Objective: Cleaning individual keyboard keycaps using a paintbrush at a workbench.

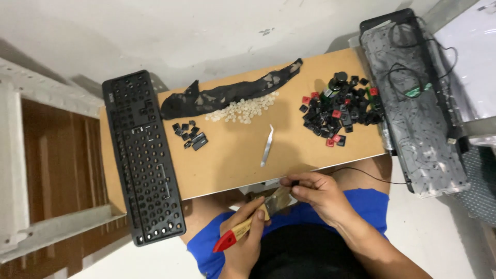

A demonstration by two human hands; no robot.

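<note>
I look down on a small brown counter (232,155) whose near edge runs just above my hands; its middle lies bare around a pair of silver tweezers (266,145). A black keyboard frame (143,157) with its keys removed covers the left end and sticks out past the near edge. On the right, a grey keyboard membrane board (418,119) with a black cable on it hangs well over the right edge. Beyond the left edge I see a wooden floor and a pale metal frame.

Along the far side lies a dark camouflage cloth (227,93), with a heap of small whitish rubber domes (243,109) just in front of it. A small cluster of black keycaps (190,135) sits left of centre, near the frame. A larger pile of black and red keycaps (338,111) sits at the right, touching a dark bottle (335,85) with a green label band.

Below the near edge, over my lap, my left hand (245,235) is wrapped tight around the pale wooden handle of a brush (253,221), whose red tip points down to the left and whose bristles point up to the right. My right hand (320,194) comes in from the lower right with the wrist bent, its fingertips pinched together on a small dark piece (294,183) right at the bristles. I cannot tell what that piece is.
</note>
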